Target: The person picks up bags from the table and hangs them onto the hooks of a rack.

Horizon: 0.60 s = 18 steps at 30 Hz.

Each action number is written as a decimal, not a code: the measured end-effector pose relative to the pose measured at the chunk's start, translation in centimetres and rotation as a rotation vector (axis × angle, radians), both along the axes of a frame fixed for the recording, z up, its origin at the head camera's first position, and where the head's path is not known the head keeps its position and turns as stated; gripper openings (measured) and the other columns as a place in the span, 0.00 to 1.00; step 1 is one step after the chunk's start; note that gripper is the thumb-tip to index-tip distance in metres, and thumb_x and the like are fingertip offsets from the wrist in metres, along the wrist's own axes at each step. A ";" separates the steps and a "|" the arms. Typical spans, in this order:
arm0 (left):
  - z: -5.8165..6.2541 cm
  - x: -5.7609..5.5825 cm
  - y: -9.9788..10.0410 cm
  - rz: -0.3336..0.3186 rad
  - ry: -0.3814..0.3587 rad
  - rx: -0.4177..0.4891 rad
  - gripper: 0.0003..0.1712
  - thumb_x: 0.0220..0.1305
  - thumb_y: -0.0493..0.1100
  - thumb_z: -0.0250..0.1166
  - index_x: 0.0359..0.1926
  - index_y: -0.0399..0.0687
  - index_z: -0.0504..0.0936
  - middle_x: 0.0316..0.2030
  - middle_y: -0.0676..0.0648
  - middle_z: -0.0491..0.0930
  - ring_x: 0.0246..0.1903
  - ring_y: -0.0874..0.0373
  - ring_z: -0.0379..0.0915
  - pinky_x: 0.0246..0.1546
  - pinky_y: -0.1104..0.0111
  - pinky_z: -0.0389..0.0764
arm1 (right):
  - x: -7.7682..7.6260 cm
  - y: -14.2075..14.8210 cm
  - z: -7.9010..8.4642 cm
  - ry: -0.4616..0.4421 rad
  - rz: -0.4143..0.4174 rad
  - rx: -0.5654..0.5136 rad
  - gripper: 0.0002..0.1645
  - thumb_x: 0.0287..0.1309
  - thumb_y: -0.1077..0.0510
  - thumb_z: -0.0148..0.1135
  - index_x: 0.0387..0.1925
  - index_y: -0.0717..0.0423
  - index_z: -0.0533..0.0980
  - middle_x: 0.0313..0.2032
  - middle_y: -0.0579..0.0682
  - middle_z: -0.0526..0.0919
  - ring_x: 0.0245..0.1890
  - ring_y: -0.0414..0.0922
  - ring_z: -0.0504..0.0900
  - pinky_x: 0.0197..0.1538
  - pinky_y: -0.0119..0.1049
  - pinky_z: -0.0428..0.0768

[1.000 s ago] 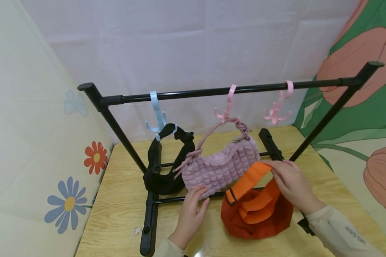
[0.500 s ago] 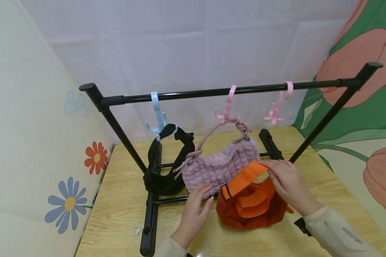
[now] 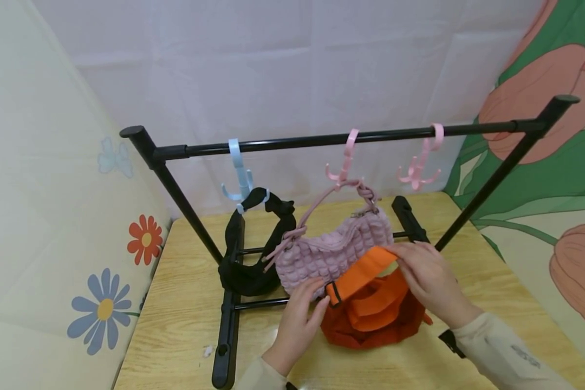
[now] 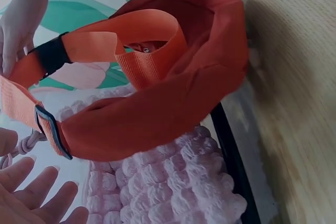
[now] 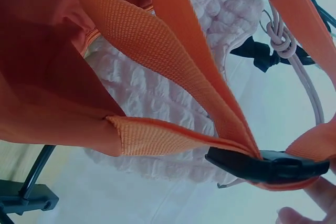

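Note:
My right hand [image 3: 433,283] grips the orange strap of a fabric waist bag [image 3: 370,333], holding it up so that the red-orange pouch hangs below. A black strap adjuster [image 3: 333,293] sits near the bag's left end, and a black buckle [image 5: 268,165] lies by the right fingers in the right wrist view. My left hand [image 3: 299,325] is beside that adjuster with its fingers spread; no grip shows in the left wrist view [image 4: 37,195]. Right behind the waist bag, a lilac puffy handbag [image 3: 336,249] hangs by its handle from a pink hook [image 3: 343,162].
A black rack [image 3: 297,142] spans the wooden table [image 3: 175,325]. From its bar hang a blue hook [image 3: 239,173], carrying a black bag [image 3: 248,279], and a second pink hook [image 3: 419,168] with nothing on it at right. Rack feet and lower rails cross the tabletop.
My right hand has carried the orange waist bag left and slightly up, in front of the lilac handbag. My left hand has shifted slightly right, so the strap adjuster is now beside its fingers.

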<state>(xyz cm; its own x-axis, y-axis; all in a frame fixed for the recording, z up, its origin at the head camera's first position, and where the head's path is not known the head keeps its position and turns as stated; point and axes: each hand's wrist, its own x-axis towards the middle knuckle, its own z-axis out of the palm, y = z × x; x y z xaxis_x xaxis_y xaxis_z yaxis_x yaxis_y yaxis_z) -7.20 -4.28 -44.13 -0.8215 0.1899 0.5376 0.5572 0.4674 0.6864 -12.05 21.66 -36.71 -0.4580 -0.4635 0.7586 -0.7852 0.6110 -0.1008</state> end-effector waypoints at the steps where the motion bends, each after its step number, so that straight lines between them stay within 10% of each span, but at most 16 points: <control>1: 0.1 0.0 0.0 -0.009 -0.013 0.003 0.18 0.65 0.38 0.64 0.55 0.38 0.77 0.54 0.41 0.77 0.56 0.48 0.71 0.55 0.57 0.73 | 0.0 -0.1 0.0 0.003 0.005 -0.003 0.28 0.77 0.50 0.37 0.47 0.67 0.79 0.40 0.58 0.85 0.41 0.54 0.80 0.64 0.28 0.57; 12: 1.3 -0.1 0.5 -0.107 -0.181 -0.153 0.37 0.62 0.48 0.69 0.66 0.33 0.66 0.61 0.38 0.71 0.60 0.45 0.68 0.58 0.53 0.70 | 0.3 -1.2 0.2 0.008 0.026 -0.024 0.26 0.77 0.51 0.39 0.48 0.65 0.79 0.41 0.56 0.85 0.41 0.53 0.80 0.60 0.33 0.63; 18: 1.2 -0.1 0.8 -0.104 -0.152 -0.213 0.37 0.60 0.42 0.70 0.66 0.33 0.65 0.60 0.38 0.72 0.59 0.46 0.69 0.59 0.54 0.69 | 0.5 -1.5 0.3 -0.002 0.023 -0.026 0.25 0.77 0.52 0.39 0.49 0.63 0.79 0.41 0.56 0.85 0.41 0.53 0.80 0.58 0.35 0.64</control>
